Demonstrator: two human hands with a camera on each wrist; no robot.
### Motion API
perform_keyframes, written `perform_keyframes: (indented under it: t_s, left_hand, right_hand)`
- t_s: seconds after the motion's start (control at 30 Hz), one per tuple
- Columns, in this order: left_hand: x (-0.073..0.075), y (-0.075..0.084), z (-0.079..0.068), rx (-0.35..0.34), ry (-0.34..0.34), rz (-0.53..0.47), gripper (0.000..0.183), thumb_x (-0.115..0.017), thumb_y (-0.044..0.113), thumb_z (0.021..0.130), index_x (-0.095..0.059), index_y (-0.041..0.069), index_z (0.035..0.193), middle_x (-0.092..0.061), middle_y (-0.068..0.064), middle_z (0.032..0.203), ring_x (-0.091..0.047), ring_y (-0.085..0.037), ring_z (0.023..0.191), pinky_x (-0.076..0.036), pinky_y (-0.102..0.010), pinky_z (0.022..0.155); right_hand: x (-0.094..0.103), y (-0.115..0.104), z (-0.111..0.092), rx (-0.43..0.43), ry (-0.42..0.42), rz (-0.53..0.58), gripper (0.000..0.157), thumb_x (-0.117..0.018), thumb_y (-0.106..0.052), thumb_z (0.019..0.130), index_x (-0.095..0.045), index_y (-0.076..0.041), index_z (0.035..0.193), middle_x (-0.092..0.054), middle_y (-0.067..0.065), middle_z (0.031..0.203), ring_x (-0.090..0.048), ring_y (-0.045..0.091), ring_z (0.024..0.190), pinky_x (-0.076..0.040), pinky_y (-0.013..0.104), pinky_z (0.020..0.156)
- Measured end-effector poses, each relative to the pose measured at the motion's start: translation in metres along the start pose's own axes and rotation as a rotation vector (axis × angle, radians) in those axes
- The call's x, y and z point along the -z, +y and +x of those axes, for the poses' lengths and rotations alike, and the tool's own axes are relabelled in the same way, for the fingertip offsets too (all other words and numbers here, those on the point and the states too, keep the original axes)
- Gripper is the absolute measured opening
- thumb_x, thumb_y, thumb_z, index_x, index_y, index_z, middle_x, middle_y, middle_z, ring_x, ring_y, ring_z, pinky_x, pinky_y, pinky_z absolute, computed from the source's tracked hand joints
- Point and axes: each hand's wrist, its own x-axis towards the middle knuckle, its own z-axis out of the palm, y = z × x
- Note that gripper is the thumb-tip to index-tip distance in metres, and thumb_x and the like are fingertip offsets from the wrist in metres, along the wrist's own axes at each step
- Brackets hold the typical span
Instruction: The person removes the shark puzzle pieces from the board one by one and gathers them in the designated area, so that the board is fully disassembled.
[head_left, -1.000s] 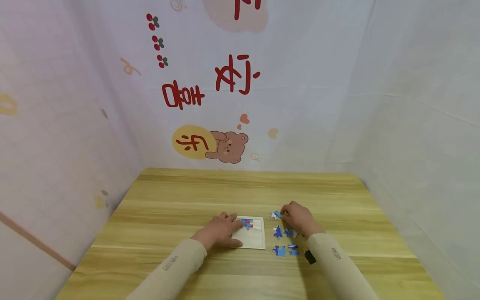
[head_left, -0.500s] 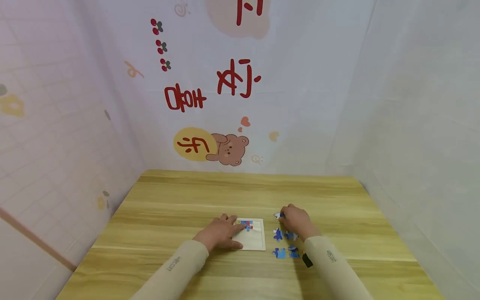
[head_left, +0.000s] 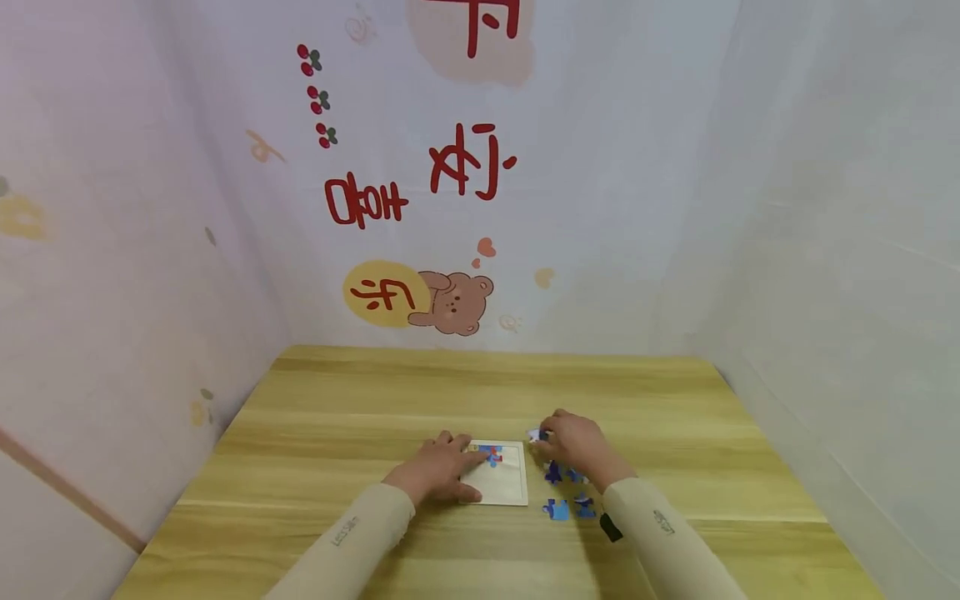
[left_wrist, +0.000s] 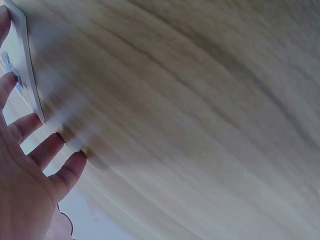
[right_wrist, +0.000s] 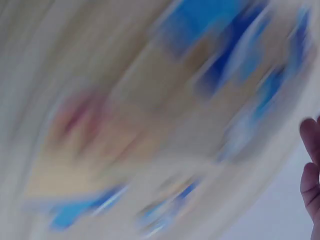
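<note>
My left hand lies spread over the left side of a white puzzle tray. One fingertip touches the joined blue and red puzzle pieces at the tray's top left. In the left wrist view, the fingers are straight and spread, by the tray's edge. Just right of the tray's upper corner, my right hand pinches a white and blue puzzle piece. The right wrist view is blurred and shows only some fingers at its edge.
Several loose blue puzzle pieces lie right of the tray, below the right hand. A dark flat item sits by the right sleeve. The wooden table meets a printed cloth wall at the back.
My right hand has moved left toward the tray, carrying the white and blue puzzle piece away from the other loose pieces. The left hand stays spread on the tray.
</note>
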Motion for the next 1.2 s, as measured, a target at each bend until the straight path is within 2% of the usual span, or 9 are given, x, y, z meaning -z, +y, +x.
perform_keyframes:
  t_s: [0.1, 0.17, 0.37, 0.5, 0.6, 0.8, 0.87, 1.03, 1.2]
  left_hand:
    - [0.004, -0.001, -0.001, 0.001, -0.001, -0.005, 0.071, -0.068, 0.058, 0.087, -0.049, 0.029, 0.148, -0.040, -0.010, 0.152, -0.038, -0.034, 0.133, -0.036, -0.056, 0.105]
    - [0.005, -0.001, 0.000, -0.007, -0.005, -0.012, 0.071, -0.067, 0.058, 0.087, -0.048, 0.029, 0.149, -0.040, -0.010, 0.152, -0.038, -0.034, 0.133, -0.036, -0.056, 0.105]
    - [0.010, 0.002, 0.001, -0.017, -0.004, -0.011, 0.070, -0.067, 0.058, 0.088, -0.048, 0.028, 0.149, -0.040, -0.012, 0.152, -0.039, -0.035, 0.133, -0.036, -0.056, 0.105]
    - [0.013, 0.002, 0.001, -0.012, -0.005, -0.008, 0.071, -0.068, 0.057, 0.087, -0.049, 0.027, 0.149, -0.039, -0.013, 0.152, -0.038, -0.037, 0.134, -0.036, -0.057, 0.105]
    - [0.014, 0.002, 0.001, -0.020, -0.004, -0.018, 0.071, -0.068, 0.056, 0.088, -0.048, 0.026, 0.149, -0.039, -0.014, 0.153, -0.037, -0.038, 0.134, -0.035, -0.058, 0.105]
    - [0.012, 0.004, 0.004, -0.033, -0.001, -0.033, 0.070, -0.067, 0.055, 0.088, -0.048, 0.026, 0.149, -0.039, -0.014, 0.153, -0.038, -0.036, 0.133, -0.035, -0.058, 0.105]
    - [0.009, 0.005, 0.006, -0.032, -0.008, -0.039, 0.070, -0.067, 0.055, 0.088, -0.048, 0.027, 0.149, -0.038, -0.013, 0.153, -0.037, -0.036, 0.134, -0.035, -0.058, 0.106]
    - [0.003, 0.006, 0.008, -0.032, -0.028, -0.066, 0.071, -0.068, 0.056, 0.088, -0.048, 0.027, 0.149, -0.037, -0.013, 0.154, -0.036, -0.036, 0.135, -0.033, -0.058, 0.108]
    - [0.006, 0.008, 0.010, -0.039, -0.021, -0.063, 0.069, -0.068, 0.053, 0.089, -0.049, 0.025, 0.148, -0.038, -0.014, 0.153, -0.037, -0.037, 0.134, -0.034, -0.057, 0.107]
  right_hand:
    - [0.000, -0.022, 0.010, 0.170, -0.041, -0.022, 0.027, -0.071, -0.035, 0.092, -0.073, -0.012, 0.107, -0.065, 0.001, 0.096, -0.063, 0.016, 0.074, -0.055, 0.038, 0.068]
    - [-0.002, -0.031, 0.014, 0.227, -0.063, -0.063, 0.025, -0.071, -0.034, 0.092, -0.074, -0.014, 0.106, -0.063, 0.000, 0.093, -0.061, 0.014, 0.069, -0.054, 0.039, 0.066]
    - [-0.009, -0.041, 0.012, 0.211, -0.042, -0.095, 0.028, -0.072, -0.034, 0.091, -0.075, -0.017, 0.113, -0.063, -0.001, 0.099, -0.062, 0.016, 0.077, -0.052, 0.040, 0.069]
    - [-0.015, -0.044, 0.010, 0.243, 0.058, -0.122, 0.016, -0.073, -0.030, 0.091, -0.079, -0.023, 0.104, -0.063, -0.003, 0.091, -0.061, 0.016, 0.075, -0.049, 0.037, 0.064]
    - [-0.018, -0.047, 0.009, 0.212, 0.097, -0.220, 0.009, -0.073, -0.030, 0.091, -0.080, -0.029, 0.097, -0.062, -0.006, 0.085, -0.059, 0.015, 0.073, -0.046, 0.034, 0.062]
    - [-0.013, -0.055, 0.005, 0.281, -0.037, -0.504, 0.014, -0.072, -0.027, 0.090, -0.076, -0.021, 0.101, -0.061, -0.002, 0.094, -0.059, 0.018, 0.081, -0.048, 0.036, 0.072]
    - [-0.013, -0.053, 0.002, 0.272, -0.039, -0.491, 0.018, -0.072, -0.028, 0.090, -0.076, -0.022, 0.107, -0.062, -0.002, 0.098, -0.061, 0.018, 0.083, -0.049, 0.037, 0.073]
    - [-0.017, -0.045, -0.004, 0.166, 0.015, -0.315, 0.015, -0.068, -0.032, 0.094, -0.078, -0.031, 0.106, -0.062, -0.004, 0.095, -0.060, 0.018, 0.080, -0.046, 0.037, 0.068]
    - [-0.012, -0.049, 0.000, 0.230, -0.067, -0.423, 0.013, -0.071, -0.027, 0.091, -0.076, -0.024, 0.103, -0.061, -0.003, 0.092, -0.059, 0.019, 0.082, -0.046, 0.037, 0.070]
